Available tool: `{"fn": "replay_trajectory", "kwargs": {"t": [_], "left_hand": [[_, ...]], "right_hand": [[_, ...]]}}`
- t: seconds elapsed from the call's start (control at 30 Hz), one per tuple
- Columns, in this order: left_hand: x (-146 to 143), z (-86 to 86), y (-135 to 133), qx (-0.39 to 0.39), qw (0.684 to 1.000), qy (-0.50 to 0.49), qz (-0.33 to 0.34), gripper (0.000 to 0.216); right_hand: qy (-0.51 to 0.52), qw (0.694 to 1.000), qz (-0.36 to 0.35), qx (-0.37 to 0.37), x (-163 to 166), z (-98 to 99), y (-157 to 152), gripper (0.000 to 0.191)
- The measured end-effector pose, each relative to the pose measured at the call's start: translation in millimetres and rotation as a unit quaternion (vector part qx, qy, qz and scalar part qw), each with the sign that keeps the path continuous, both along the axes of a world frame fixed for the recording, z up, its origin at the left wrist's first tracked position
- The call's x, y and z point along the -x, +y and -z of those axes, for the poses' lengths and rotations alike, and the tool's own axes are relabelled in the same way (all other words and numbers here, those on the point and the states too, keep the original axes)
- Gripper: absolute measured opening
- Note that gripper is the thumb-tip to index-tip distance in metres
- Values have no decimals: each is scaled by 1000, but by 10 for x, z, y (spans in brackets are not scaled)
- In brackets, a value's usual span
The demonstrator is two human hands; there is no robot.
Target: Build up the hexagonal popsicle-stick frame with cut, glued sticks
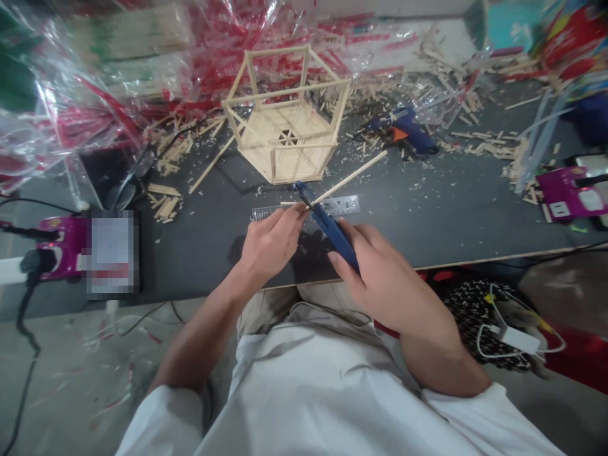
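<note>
My left hand is closed, its fingertips pinching the near end of a thin wooden stick that slants up to the right. My right hand wraps around blue-handled cutters. Their dark head meets the stick just beside my left fingertips; whether the jaws are closed on it I cannot tell. Under the stick lies a clear ruler, partly covered by my hands and the cutters. Just beyond stands a many-sided frame of wooden sticks with a slatted base.
A blue glue gun lies right of the frame. Stick offcuts and crumpled plastic wrap cover the back. Purple power sockets sit at the right, with another beside a phone at the left. The dark table's front edge runs before me.
</note>
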State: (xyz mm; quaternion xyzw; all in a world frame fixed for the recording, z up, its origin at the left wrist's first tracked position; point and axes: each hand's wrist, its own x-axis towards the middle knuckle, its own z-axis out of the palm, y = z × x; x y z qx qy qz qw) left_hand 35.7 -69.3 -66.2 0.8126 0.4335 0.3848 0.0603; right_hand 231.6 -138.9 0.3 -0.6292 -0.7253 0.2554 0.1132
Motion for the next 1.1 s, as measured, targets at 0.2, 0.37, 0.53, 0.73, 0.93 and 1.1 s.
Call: {"fn": "replay_trajectory", "kwargs": {"t": [0.2,0.37,0.53,0.73,0.93,1.1], "left_hand": [[-3,10,-2,17,1000,16,-15,38],[3,16,10,16,1000,-3,-10,40],[13,8,9,7,1000,6,-5,39],[7,19,4,3,999,20,-25,40],[9,31,11,55,998,17,-31,39],[-77,-126,-199,229,962,141,-37,37]], "right_hand": [[-12,1000,4,-12,11,19,7,59],[-11,1000,2,-27,9,53,-15,56],[-19,1000,7,-9,-7,41,35,54],[-32,998,-19,59,-80,14,213,47],[-52,995,-58,61,-103,31,332,47],[-51,977,-95,183,-191,-53,365,48]]}}
